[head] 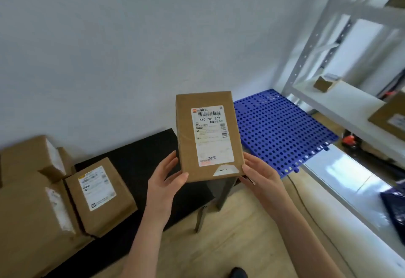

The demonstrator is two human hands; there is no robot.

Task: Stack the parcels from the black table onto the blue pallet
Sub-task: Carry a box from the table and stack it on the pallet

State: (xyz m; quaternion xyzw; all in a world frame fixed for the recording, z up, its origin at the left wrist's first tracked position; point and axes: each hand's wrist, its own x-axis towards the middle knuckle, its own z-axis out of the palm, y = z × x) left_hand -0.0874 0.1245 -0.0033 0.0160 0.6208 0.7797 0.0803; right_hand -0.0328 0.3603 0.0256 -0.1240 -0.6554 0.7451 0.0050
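blue pallet (282, 128) on floor, right, bare | black counter (140, 153) left, bearing brown parcels (98, 192) | labelled parcel (208, 135) held upright in air between them | left hand (163, 181) and right hand (260, 174) fingers clasped on its lower corners

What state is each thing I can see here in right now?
Brown cardboard parcel with white label: held up, label toward camera.
Left hand: gripping its lower left edge.
Right hand: gripping its lower right corner.
Blue perforated plastic pallet: bare.
Black table: holds several cardboard parcels.
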